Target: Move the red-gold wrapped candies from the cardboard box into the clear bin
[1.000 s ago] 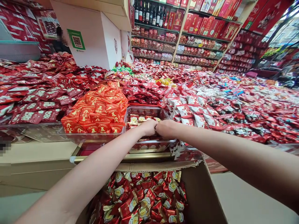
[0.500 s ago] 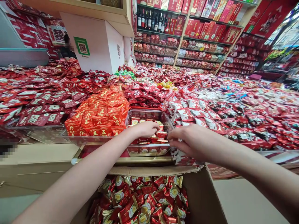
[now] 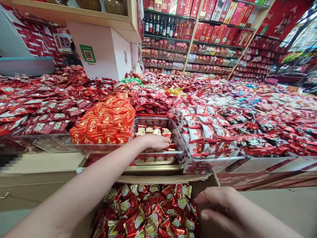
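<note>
My left hand [image 3: 158, 142] reaches into a clear plastic bin [image 3: 177, 152] and rests on the small red-and-gold wrapped candies [image 3: 156, 131] there, fingers stretched out to the right. Whatever lies under its palm is hidden. Below, an open cardboard box [image 3: 160, 179] is heaped with similar red-and-gold candies [image 3: 153, 215] bearing a round pale picture. Over the right side of this box hovers my right hand [image 3: 220, 205], with thumb and fingers apart and nothing seen between them.
Orange candy packets [image 3: 104, 122] are piled left of the bin, white-and-red packets [image 3: 203, 129] right of it. A white box with a QR code sign [image 3: 88, 53] stands behind. Shelves with bottles [image 3: 159, 25] and red boxes line the back. A wooden shelf [image 3: 99, 16] overhangs upper left.
My right hand has moved down and to the right, from the bin's right edge to the cardboard box. My left hand has lowered slightly onto the candies, its fingers flatter.
</note>
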{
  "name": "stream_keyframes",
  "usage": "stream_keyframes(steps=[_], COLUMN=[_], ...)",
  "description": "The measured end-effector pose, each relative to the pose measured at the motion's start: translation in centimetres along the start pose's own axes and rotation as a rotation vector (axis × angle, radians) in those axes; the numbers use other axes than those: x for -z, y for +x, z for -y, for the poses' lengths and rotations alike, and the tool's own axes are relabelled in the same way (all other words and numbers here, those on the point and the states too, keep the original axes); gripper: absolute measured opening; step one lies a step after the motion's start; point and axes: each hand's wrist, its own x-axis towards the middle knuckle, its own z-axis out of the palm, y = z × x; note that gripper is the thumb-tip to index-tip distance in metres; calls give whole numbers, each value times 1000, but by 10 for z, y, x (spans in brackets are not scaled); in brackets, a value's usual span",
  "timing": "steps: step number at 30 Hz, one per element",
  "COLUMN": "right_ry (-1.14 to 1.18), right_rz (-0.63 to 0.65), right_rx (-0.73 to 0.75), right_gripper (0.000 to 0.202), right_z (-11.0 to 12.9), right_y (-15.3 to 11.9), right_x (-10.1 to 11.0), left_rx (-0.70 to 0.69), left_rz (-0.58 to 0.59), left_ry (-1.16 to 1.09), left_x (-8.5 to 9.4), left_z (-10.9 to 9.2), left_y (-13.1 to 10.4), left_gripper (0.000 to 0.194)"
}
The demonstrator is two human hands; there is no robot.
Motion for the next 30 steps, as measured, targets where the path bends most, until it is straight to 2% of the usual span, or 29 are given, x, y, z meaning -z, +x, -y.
stream_keyframes(steps=[5,8,10,13,15,17,20,24,26,28,30], right_ry=[-8,-188,-342,-449,-469,-490,-498,-480,-467,-464,-474], right_rz=[146,275,333,370,360,333,325,340,347,349,316], right_rx=[-25,-34,-54,-72,-90,-111,-153,-183,-144,-100,-75], right_gripper=[17,17,25,48,61,61,58,61,63,67,65], right_z=[-28,-38,-39,-38,-37,-39,-43,-46,-44,-40,-33], right_y=[16,40,60,90,104,113,116,114,113,112,108], right_x=[-36,-58,-74,-101,-119,-133,-146,-153,-155,-154,-147], left_rx=[-18,-16,-20,-37,-51,-63,-79,-112,-249,-411,-415], left_rz=[39,19,-3,-43,-84,-152,-312,-542,-756,-781,-744], left_ry=[14,21,28,38,42,42,30,-24,-153,-189,-238], left_x=[-1,-3,-6,-9,-8,-7,-12,-39,-60,-81,-96], left_z=[-7,-7,-7,-7,-7,-6,-3,-2,-4,-6,-8], left_y=[-6,-5,-4,-9,-19,-34,-62,-100,-116,-127,-135], left_gripper=[25,26,25,23,24,25,27,29,27,30,32])
